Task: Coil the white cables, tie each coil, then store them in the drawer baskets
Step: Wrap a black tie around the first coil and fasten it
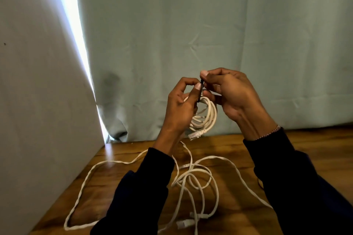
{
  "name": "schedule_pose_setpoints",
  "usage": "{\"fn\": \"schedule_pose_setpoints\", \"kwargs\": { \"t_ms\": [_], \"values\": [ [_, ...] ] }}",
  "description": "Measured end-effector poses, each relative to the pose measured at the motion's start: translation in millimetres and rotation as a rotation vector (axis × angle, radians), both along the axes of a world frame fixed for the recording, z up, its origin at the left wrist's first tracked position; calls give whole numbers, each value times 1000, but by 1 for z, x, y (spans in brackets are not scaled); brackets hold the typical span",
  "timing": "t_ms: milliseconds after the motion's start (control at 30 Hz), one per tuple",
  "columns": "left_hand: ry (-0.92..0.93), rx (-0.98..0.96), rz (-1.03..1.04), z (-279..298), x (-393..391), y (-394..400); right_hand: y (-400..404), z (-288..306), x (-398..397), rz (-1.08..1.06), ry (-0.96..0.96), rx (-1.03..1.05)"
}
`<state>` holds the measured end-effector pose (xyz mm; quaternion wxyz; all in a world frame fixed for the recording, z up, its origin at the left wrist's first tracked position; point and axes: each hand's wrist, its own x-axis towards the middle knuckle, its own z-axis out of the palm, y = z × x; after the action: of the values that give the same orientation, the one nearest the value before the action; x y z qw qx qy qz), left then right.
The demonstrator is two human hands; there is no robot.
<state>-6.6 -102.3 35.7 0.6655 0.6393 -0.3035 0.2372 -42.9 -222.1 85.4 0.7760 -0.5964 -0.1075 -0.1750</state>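
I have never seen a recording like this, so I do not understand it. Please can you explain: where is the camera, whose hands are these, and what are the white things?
There is no machine here. The single picture comes from a camera worn on a person's head, looking forward and down, so you see that person's own two arms in dark sleeves.

The left hand and the right hand are raised above a wooden table. Between them hangs a coiled white cable with a clear plug at its end. The fingers of both hands pinch a thin black tie at the top of this coil, apparently to fasten it.

On the table lie more loose white cables, still uncoiled and tangled. Behind the table hangs a pale curtain. No drawer baskets are visible.
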Motion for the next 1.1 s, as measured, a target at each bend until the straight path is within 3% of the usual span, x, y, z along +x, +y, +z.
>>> {"fn": "schedule_pose_setpoints", "kwargs": {
  "t_ms": [233,533,833,1100],
  "values": [
    [27,52,-115,-2,0,1,-3,-1,-1,-114,23,-98],
    [3,119,-127,-4,1,6,-2,-1,1,-96,94,-27],
    [9,38,13,-2,2,0,-18,-1,-4,-212,-269,-546],
    [-105,149,76,-2,-5,-6,-25,-2,1,-307,-273,-629]
  ]
}}
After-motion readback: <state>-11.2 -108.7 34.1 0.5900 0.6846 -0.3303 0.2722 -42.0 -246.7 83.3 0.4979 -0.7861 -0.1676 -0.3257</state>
